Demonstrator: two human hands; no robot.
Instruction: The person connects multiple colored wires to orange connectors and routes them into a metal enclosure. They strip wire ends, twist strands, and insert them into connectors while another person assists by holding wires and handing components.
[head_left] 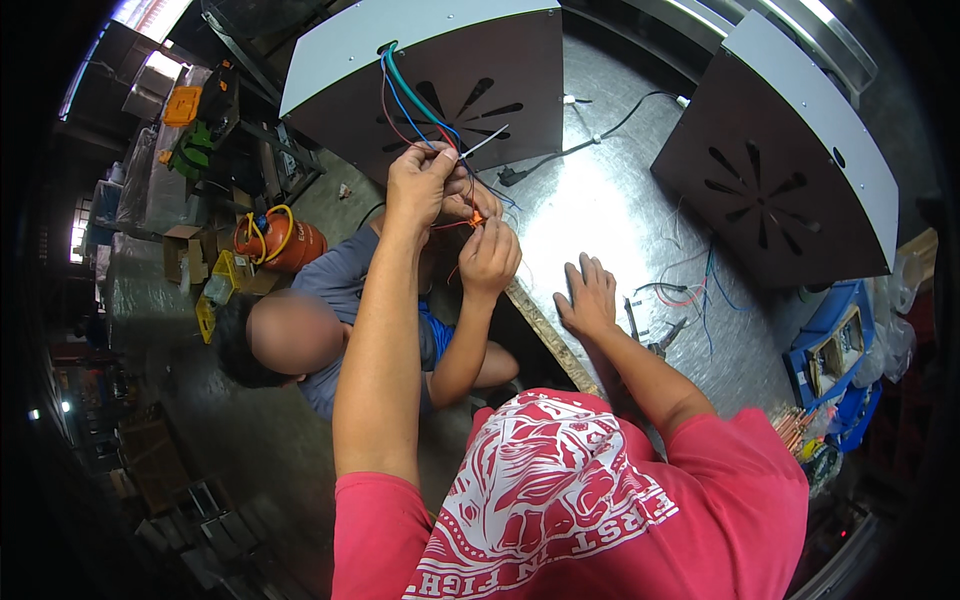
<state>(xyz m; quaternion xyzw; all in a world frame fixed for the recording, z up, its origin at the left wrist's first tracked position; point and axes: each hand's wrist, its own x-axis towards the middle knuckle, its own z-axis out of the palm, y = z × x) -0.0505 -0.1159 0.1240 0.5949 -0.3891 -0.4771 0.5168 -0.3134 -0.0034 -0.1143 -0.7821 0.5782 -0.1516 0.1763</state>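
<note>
- The person's right hand [590, 298] lies flat on the metal table [600, 220] near its front edge. Its fingers are spread, it holds nothing, and it seems to be propping the body.
- Just right of that hand are pliers [665, 340] and a tangle of loose wire offcuts [700, 290] in red, blue and black.
- A co-worker crouches below the table edge. The co-worker's hand [490, 258] reaches up with its fingers closed around the lower end of the same strands, right at a small orange connector [476, 218].
- The left hand [420, 185] is raised over the table edge, thumb and fingertips pinched together on the wires [405, 100], just above the co-worker's grip and touching it.
- The wires are a thin bunch of blue, red and green. They run from the pinch up to a hole in the top of the brown-and-white panel [440, 60] and hang in the air between.
- I'd judge them light, limp and easy to kink, with slick insulation. The best hold is on the sheath close behind the connector, not on any bare end, and without tugging against the hole.
- Farther off, a second panel [780, 150] stands to the right, a black cable [600, 135] lies between the two panels, and an orange gas cylinder [285, 240] sits on the floor.
</note>
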